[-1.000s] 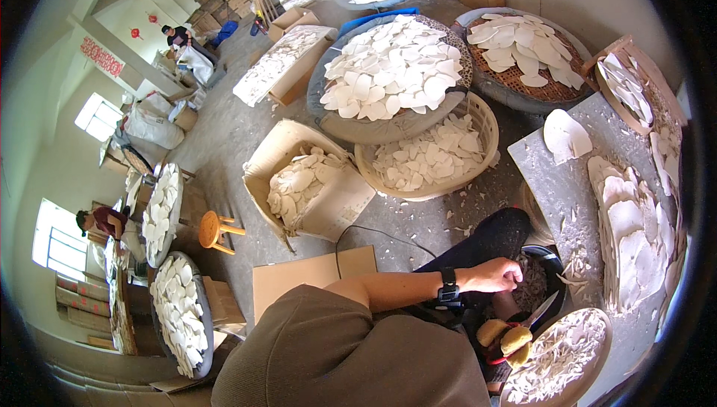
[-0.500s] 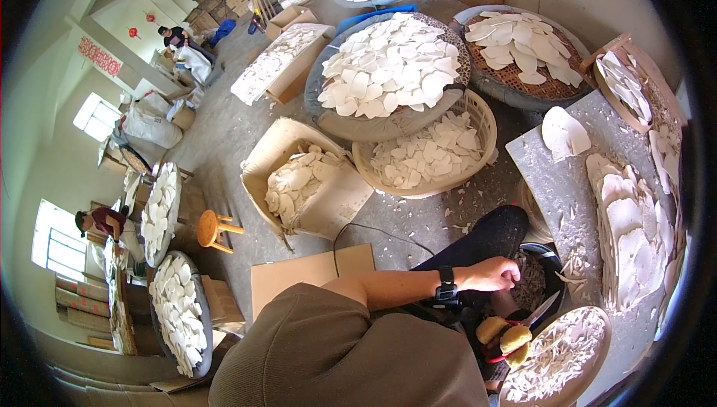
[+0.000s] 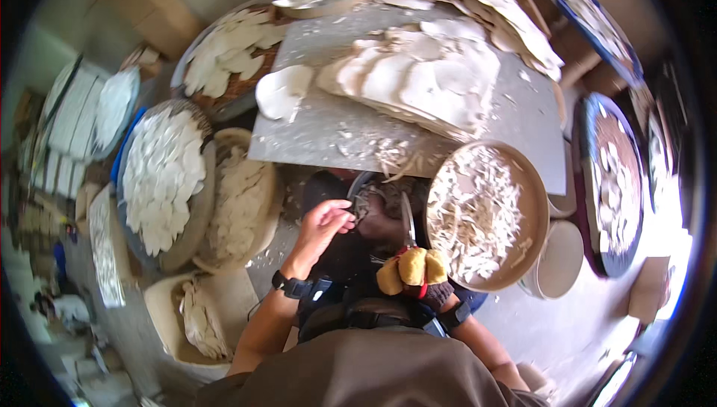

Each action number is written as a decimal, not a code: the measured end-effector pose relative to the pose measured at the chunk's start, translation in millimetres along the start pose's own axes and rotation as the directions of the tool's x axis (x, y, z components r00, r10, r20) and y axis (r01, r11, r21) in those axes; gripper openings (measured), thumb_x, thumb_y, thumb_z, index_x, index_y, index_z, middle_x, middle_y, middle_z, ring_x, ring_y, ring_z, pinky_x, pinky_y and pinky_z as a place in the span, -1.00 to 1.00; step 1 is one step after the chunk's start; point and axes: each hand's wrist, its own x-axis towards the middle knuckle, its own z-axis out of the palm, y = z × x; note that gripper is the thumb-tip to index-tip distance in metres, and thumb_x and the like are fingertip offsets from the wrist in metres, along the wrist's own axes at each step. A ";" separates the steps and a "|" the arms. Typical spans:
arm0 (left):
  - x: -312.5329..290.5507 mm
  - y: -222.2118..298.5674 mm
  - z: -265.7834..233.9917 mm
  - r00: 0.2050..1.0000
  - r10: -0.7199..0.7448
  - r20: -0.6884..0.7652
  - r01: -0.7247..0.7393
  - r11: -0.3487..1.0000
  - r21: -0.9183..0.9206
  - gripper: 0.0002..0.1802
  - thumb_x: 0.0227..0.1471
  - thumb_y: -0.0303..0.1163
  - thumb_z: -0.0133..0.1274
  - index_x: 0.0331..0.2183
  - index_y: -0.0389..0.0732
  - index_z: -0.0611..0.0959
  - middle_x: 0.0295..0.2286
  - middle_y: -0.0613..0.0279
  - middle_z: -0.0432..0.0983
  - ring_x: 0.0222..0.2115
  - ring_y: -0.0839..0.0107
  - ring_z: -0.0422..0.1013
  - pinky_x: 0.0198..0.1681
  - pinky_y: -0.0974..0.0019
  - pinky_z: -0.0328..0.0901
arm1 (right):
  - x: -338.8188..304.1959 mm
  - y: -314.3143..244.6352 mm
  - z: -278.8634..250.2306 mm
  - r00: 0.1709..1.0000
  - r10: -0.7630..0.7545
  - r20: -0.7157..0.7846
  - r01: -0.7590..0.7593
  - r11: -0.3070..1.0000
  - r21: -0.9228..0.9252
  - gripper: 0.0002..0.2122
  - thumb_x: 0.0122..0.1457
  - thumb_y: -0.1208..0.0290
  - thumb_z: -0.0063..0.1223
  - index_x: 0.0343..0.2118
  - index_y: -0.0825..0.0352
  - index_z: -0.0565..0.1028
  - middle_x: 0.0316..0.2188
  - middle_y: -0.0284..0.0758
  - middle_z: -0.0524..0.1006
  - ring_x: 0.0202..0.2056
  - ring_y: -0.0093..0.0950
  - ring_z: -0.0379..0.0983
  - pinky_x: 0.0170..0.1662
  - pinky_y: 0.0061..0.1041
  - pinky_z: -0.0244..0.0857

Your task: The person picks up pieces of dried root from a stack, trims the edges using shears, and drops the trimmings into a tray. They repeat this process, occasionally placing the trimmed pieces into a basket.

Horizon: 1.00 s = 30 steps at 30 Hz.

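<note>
My left hand (image 3: 325, 222), bare with a dark wristband, hovers in front of the board's near edge. Its fingers are loosely bent and apart, with nothing seen in them. A glove with yellow finger pads covers my right hand (image 3: 412, 272), which is closed round the red handles of what look like scissors (image 3: 408, 219); their metal blade points away from me. Beyond the blade, a dark bucket (image 3: 361, 181) holds greyish scraps. Right of the scissors, a round shallow tray (image 3: 535, 183) is heaped with pale cut strips (image 3: 478, 213).
A grey board (image 3: 299, 142) carries a stack of thin pale rounded pieces (image 3: 426, 78) and one loose piece (image 3: 284, 93). Baskets, including a tan one (image 3: 275, 209), and a cardboard box (image 3: 166, 317) of similar pieces stand left. A white bucket (image 3: 560, 258) stands right.
My view has swung to the right, toward the board and tray. My left hand has lifted away from the dark bucket, its fingers spreading. My right hand still holds the scissors.
</note>
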 end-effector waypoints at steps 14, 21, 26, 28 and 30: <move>30.6 30.4 23.4 0.995 -0.008 0.102 0.004 0.999 0.032 -0.71 -0.01 -0.39 -0.01 -0.20 -0.30 0.45 -0.42 0.18 0.48 -0.43 0.50 0.41 -0.33 0.48 0.30 | 20.3 -103.7 9.3 0.992 -0.114 -0.047 0.121 0.978 0.172 -0.88 0.19 0.37 -0.23 -0.32 0.25 0.36 -0.70 -0.53 0.27 -0.64 -0.68 0.20 -0.55 -0.70 0.06; 30.6 27.2 22.0 0.991 -0.056 0.119 0.052 0.998 0.030 -0.67 -0.01 -0.35 -0.01 -0.19 -0.30 0.43 -0.41 0.18 0.47 -0.40 0.46 0.41 -0.30 0.45 0.29 | 45.0 -142.1 -0.1 0.999 -0.002 -0.037 0.003 1.000 0.018 -0.54 -0.05 0.30 0.08 -0.07 0.31 0.24 -0.29 -0.30 0.35 -0.20 -0.50 0.29 -0.08 -0.53 0.12; 40.3 39.4 24.7 0.988 -0.035 0.148 0.034 0.999 0.006 -0.67 -0.01 -0.37 -0.02 -0.18 -0.31 0.43 -0.39 0.15 0.48 -0.41 0.45 0.42 -0.30 0.45 0.30 | 65.2 -154.3 -5.0 0.995 -0.102 -0.008 0.099 0.940 0.325 -0.56 0.16 0.27 -0.20 0.07 0.31 0.10 -0.19 -0.36 0.37 -0.17 -0.51 0.31 0.00 -0.46 0.13; 50.2 52.5 27.4 0.989 -0.007 0.145 0.005 1.000 0.012 -0.68 0.00 -0.38 -0.03 -0.18 -0.31 0.42 -0.38 0.15 0.48 -0.40 0.45 0.42 -0.29 0.45 0.30 | 74.4 -152.9 -21.5 0.984 -0.180 -0.011 0.178 0.978 -0.104 -0.56 0.16 0.28 -0.18 0.07 0.32 0.10 -0.23 -0.39 0.39 -0.22 -0.57 0.33 -0.05 -0.54 0.16; 65.8 63.1 29.5 0.990 0.022 0.137 -0.027 0.999 0.037 -0.70 0.01 -0.42 -0.07 -0.18 -0.32 0.42 -0.35 0.13 0.48 -0.37 0.44 0.42 -0.28 0.44 0.30 | 79.3 -137.1 -35.8 0.979 -0.205 -0.010 0.168 0.826 -0.538 -0.56 0.14 0.37 -0.14 0.07 0.35 0.11 -0.34 -0.45 0.41 -0.37 -0.72 0.32 -0.21 -0.74 0.20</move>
